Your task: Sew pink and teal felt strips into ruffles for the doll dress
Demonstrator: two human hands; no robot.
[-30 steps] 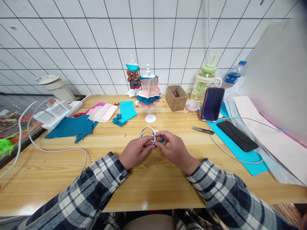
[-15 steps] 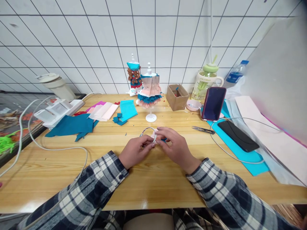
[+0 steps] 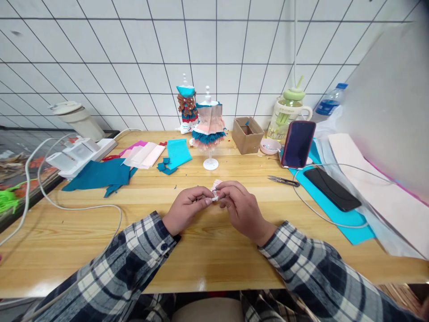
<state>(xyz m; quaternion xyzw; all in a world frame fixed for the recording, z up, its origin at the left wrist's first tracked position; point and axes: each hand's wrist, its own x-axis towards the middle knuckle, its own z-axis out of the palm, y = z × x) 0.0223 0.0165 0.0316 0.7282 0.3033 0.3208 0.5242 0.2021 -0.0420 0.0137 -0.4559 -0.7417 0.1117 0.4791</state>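
Observation:
Over the middle of the table my left hand (image 3: 190,206) and my right hand (image 3: 244,210) meet almost fingertip to fingertip. Thumb and index finger of the left pinch a narrow white piece (image 3: 215,198), which looks like part of a tape roll; its ring shape is hardly visible. The right hand's fingers are bent round a small pink pleated paper piece (image 3: 217,183), mostly hidden behind them. Beyond the hands stands a small white dress form (image 3: 211,164) wearing a pink paper top and a ruffled blue and pink skirt (image 3: 209,137).
A second dressed form (image 3: 187,107) stands by the wall. Blue paper (image 3: 97,175) and pink paper (image 3: 147,155) lie left. At right are a cardboard box (image 3: 248,137), thread snips (image 3: 283,180), a propped phone (image 3: 298,144), a flat phone (image 3: 331,189) and a cable.
The white ring, seen as a loop above my left fingers before, now shows only as a narrow white piece between the hands. My right fingers have curled in more.

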